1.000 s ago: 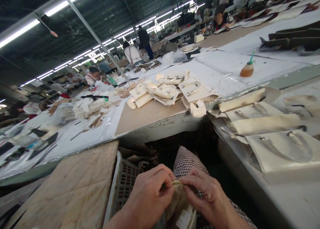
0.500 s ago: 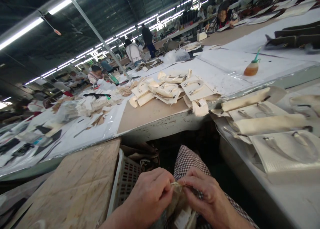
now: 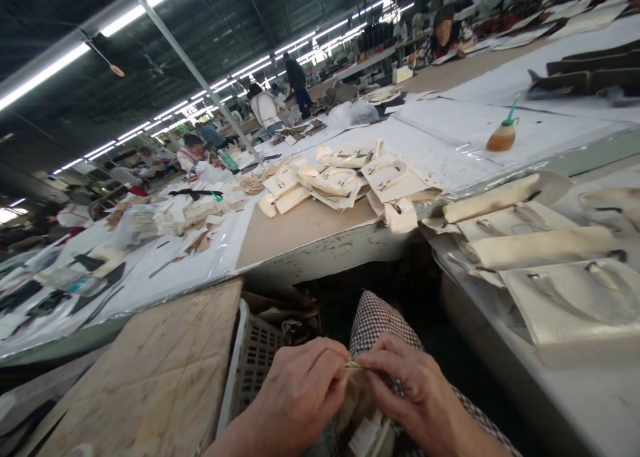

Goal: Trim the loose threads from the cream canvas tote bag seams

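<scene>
Slightly lowered, the left hand (image 3: 303, 389) pinches a thin-edged, crumpled beige piece (image 3: 355, 393) with the right hand (image 3: 417, 384).

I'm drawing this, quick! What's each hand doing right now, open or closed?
Left hand: closed, pinching the beige piece by its edge.
Right hand: closed, pinching the same edge.

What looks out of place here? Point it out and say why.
One cream bag piece at the front of the jumbled pile juts over the edge of the table, where it might get knocked down. No spill shows around the amber bottle; its lean seems to follow the slanted view.
</scene>
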The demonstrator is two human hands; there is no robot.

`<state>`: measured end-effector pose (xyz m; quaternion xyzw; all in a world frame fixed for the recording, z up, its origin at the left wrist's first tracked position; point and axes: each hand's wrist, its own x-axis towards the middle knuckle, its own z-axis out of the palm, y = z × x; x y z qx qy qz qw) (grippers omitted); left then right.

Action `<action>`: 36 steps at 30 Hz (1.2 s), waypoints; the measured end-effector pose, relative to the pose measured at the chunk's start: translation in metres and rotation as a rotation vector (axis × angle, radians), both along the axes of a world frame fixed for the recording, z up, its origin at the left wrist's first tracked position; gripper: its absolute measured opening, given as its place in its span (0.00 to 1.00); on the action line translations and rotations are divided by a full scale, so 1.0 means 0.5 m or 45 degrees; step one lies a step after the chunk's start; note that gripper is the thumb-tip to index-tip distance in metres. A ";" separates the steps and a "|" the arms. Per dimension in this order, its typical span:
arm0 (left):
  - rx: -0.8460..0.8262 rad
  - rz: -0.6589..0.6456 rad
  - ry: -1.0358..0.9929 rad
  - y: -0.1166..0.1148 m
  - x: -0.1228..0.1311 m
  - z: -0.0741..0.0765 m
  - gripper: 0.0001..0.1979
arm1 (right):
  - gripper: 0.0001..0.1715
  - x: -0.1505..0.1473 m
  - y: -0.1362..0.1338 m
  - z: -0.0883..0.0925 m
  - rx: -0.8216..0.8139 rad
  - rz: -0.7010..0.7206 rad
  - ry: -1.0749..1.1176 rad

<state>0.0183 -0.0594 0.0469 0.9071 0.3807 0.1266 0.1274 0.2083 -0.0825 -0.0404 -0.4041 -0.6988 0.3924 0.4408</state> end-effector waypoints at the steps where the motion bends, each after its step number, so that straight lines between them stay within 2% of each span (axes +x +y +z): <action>1: -0.048 0.024 -0.004 0.000 0.000 -0.003 0.08 | 0.13 0.000 0.000 0.001 0.003 0.000 0.000; 6: -0.263 0.168 -0.077 -0.001 0.005 -0.015 0.10 | 0.14 -0.002 0.001 0.002 0.003 0.027 0.030; 10: -0.412 0.320 -0.094 -0.002 0.016 -0.009 0.10 | 0.14 0.000 -0.002 0.002 -0.044 0.069 0.135; 13: -0.584 0.462 -0.119 -0.003 0.023 0.003 0.07 | 0.09 0.003 -0.003 0.014 -0.156 0.111 0.195; 16: -0.697 0.515 -0.173 -0.004 0.024 0.011 0.05 | 0.04 0.002 0.001 0.031 -0.394 0.208 0.231; 20: -0.764 0.490 -0.158 -0.005 0.012 0.027 0.07 | 0.12 -0.008 0.010 0.038 -0.627 0.244 0.227; 24: -0.910 0.566 -0.010 -0.017 -0.019 0.062 0.12 | 0.11 -0.008 0.016 0.025 -0.628 0.222 0.226; 27: -1.046 0.667 0.031 -0.030 -0.051 0.078 0.13 | 0.19 -0.002 0.021 0.014 -0.649 0.214 0.277; 32: -1.193 0.754 -0.214 -0.043 -0.096 0.059 0.13 | 0.17 0.002 0.032 0.008 -0.716 0.213 0.224; 36: -1.150 0.836 -0.267 -0.050 -0.102 0.048 0.11 | 0.17 -0.001 0.037 0.011 -0.758 0.256 0.218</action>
